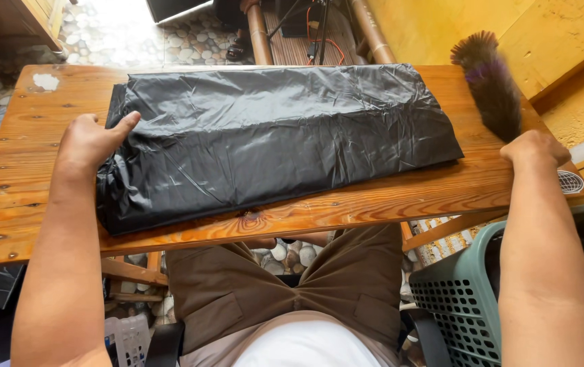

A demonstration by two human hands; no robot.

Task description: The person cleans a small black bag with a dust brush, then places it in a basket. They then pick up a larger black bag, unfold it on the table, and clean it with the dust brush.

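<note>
Holding: left hand (91,139) spread flat, pinning black plastic bag (271,139) at its left end
Gripping: right hand (535,148) closed round feather duster (489,85)
Bag: folded flat on wooden table (400,197)
Progress: seemingly folded, dusting unfinished

My left hand (91,141) and right hand (535,147) are bare, forearms unsleeved back from each grip. Below them I wear olive-brown pleated shorts (285,285) and a white shirt (309,346).
</note>
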